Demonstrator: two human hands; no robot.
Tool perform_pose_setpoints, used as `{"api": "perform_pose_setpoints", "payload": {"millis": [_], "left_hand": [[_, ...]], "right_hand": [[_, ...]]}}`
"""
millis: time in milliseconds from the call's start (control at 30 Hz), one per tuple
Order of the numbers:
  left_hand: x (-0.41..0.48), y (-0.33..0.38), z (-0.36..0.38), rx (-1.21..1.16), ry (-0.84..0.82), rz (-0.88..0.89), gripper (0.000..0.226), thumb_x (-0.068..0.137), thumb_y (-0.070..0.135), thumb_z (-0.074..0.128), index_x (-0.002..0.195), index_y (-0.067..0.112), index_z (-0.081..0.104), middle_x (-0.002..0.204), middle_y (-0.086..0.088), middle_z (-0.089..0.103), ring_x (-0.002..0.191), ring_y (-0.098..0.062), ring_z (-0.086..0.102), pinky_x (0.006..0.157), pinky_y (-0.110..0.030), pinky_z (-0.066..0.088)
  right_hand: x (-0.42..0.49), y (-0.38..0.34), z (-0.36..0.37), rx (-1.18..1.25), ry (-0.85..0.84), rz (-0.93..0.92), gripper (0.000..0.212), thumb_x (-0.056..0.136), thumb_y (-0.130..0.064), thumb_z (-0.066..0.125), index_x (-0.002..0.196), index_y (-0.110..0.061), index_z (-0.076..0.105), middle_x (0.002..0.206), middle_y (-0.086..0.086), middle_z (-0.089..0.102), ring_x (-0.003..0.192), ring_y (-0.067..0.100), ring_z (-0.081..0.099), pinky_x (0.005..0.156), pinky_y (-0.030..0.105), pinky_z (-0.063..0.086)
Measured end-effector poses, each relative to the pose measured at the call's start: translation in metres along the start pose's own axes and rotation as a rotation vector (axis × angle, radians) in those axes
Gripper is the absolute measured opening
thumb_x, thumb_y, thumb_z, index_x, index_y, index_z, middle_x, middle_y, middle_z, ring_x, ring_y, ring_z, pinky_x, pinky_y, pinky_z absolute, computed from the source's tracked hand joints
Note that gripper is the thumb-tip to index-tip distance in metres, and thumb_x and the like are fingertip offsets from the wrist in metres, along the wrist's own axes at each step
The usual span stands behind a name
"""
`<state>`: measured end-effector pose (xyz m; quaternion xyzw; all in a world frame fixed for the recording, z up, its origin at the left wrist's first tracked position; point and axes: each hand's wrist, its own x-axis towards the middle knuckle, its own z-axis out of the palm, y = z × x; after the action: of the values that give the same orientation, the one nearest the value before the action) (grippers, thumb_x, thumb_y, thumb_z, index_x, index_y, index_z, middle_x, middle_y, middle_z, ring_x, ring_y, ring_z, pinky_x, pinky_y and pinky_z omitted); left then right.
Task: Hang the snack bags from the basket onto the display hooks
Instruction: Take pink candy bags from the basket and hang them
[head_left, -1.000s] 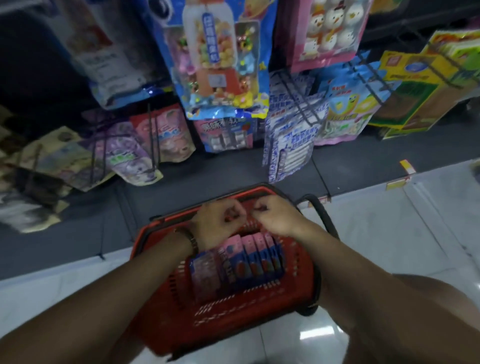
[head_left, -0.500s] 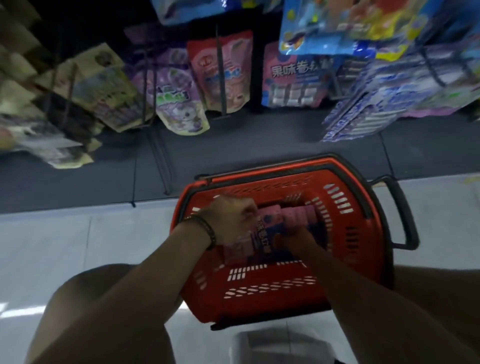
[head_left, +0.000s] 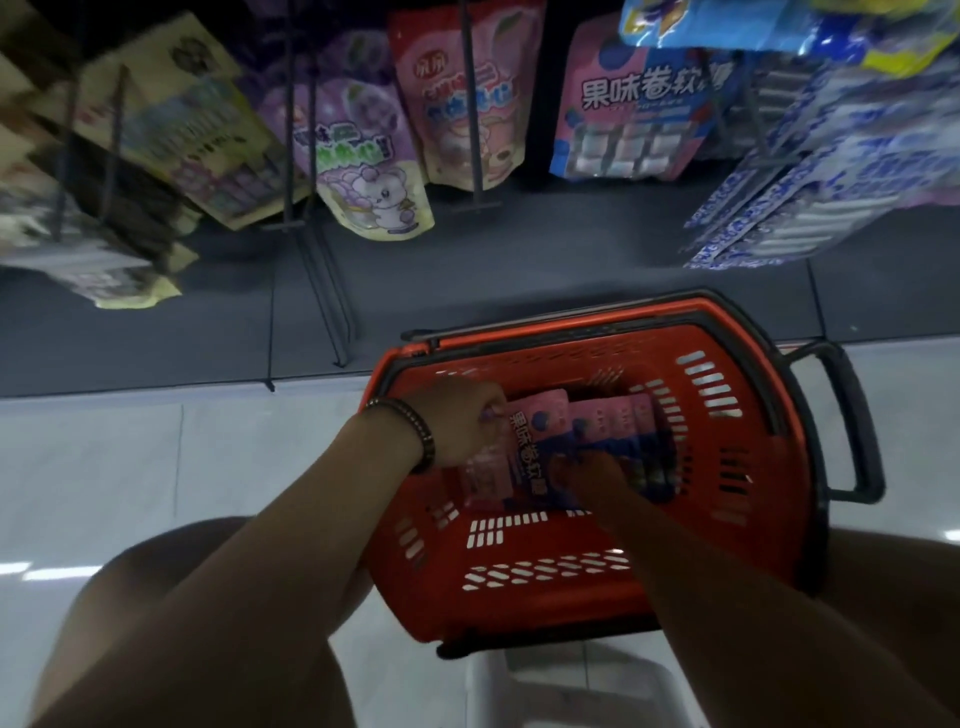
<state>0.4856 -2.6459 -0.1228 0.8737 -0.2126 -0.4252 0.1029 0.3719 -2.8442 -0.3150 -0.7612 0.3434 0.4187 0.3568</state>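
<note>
Pink snack bags (head_left: 537, 441) gripped: left hand (head_left: 460, 422), right hand (head_left: 589, 475).

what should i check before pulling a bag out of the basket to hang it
1. Left hand fingers curled over the front bag's top edge: ok.
2. Right hand hold, low among the bags: cannot tell, too dim.
3. Only one bag taken, row behind left standing: cannot tell.
4. Handle clear of the basket opening: ok.
5. Matching bags found on the display: ok.
6. Room left in front of them: cannot tell.
</note>
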Motion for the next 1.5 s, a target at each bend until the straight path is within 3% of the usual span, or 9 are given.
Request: {"api": "perform_pose_setpoints", "payload": {"millis": [200,400,500,567,667,900,1100,1367,1500], "left_hand": [[-0.017,-0.011,0.005,0.053,0.023,-0.049,0.031,0.108,0.030,0.055,0.129,0.015,0.071,0.135,-0.008,0.071,0.125,-0.027,0.064,0.106,-0.033,0.047],[-0.043,-0.003,0.027,-0.147,0.204,-0.065,0.066,0.093,0.030,0.079,0.152,0.019,0.051,0.155,-0.009,0.056,0.141,-0.027,0.055,0.114,-0.034,0.044],[-0.064,0.014,0.034,-0.371,0.344,-0.008,0.108,0.077,0.031,0.093,0.163,0.023,0.028,0.162,-0.002,0.048,0.146,-0.021,0.049,0.121,-0.039,0.042],[-0.077,0.024,0.033,-0.528,0.351,0.087,0.097,0.077,0.021,0.095,0.156,0.021,0.038,0.148,0.005,0.060,0.134,-0.014,0.060,0.117,-0.041,0.048],[-0.100,0.041,0.026,-0.780,0.319,0.242,0.056,0.087,-0.007,0.082,0.137,0.004,0.058,0.134,-0.007,0.074,0.123,-0.025,0.071,0.108,-0.044,0.057],[-0.156,0.075,0.013,-1.017,0.628,0.332,0.036,0.094,-0.004,0.075,0.128,0.002,0.068,0.125,-0.009,0.079,0.117,-0.030,0.075,0.098,-0.038,0.062],[-0.179,0.111,0.000,-1.084,0.748,0.394,0.035,0.097,0.002,0.074,0.131,0.010,0.067,0.127,-0.007,0.078,0.119,-0.029,0.074,0.101,-0.046,0.060],[-0.190,0.133,-0.006,-1.131,0.796,0.343,0.040,0.091,0.009,0.083,0.126,0.009,0.063,0.122,-0.010,0.079,0.112,-0.029,0.076,0.103,-0.058,0.058],[-0.191,0.149,0.016,-0.688,1.260,0.096,0.082,0.074,0.036,0.093,0.137,0.024,0.043,0.133,0.005,0.044,0.117,-0.020,0.057,0.103,-0.038,0.049]], "right_hand": [[-0.048,-0.003,-0.022,0.372,-0.142,-0.234,0.028,0.108,-0.007,0.061,0.130,0.009,0.065,0.095,0.009,0.071,0.083,0.016,0.069,0.062,0.016,0.057],[-0.120,-0.009,-0.075,0.461,-0.272,-0.443,0.026,0.102,0.012,0.055,0.094,-0.007,0.071,0.079,-0.001,0.076,0.072,0.009,0.069,0.070,0.021,0.055],[-0.163,-0.014,-0.110,0.432,-0.327,-0.503,0.019,0.104,0.000,0.059,0.117,-0.008,0.070,0.104,0.013,0.076,0.086,0.023,0.073,0.081,0.040,0.059],[-0.192,-0.019,-0.132,0.423,-0.413,-0.540,0.025,0.105,-0.005,0.059,0.127,-0.011,0.068,0.120,0.023,0.070,0.108,0.037,0.066,0.101,0.064,0.051],[-0.234,-0.028,-0.164,0.389,-0.476,-0.651,0.030,0.100,-0.006,0.067,0.130,-0.002,0.067,0.125,0.027,0.071,0.114,0.040,0.066,0.108,0.068,0.048],[-0.306,-0.033,-0.212,0.711,-0.154,-0.866,0.028,0.097,-0.010,0.075,0.124,-0.012,0.069,0.128,0.023,0.075,0.098,0.032,0.078,0.080,0.047,0.067],[-0.318,-0.010,-0.196,0.561,-0.145,-0.934,0.028,0.098,-0.007,0.075,0.126,-0.006,0.073,0.123,0.009,0.080,0.118,0.034,0.075,0.101,0.047,0.061],[-0.332,-0.004,-0.194,0.593,0.000,-0.934,0.024,0.098,-0.010,0.076,0.122,-0.009,0.074,0.118,0.004,0.082,0.111,0.027,0.079,0.087,0.041,0.063],[-0.337,-0.011,-0.190,0.619,0.098,-0.974,0.017,0.093,-0.010,0.082,0.108,-0.017,0.079,0.107,-0.004,0.085,0.097,0.015,0.081,0.072,0.023,0.061]]}}
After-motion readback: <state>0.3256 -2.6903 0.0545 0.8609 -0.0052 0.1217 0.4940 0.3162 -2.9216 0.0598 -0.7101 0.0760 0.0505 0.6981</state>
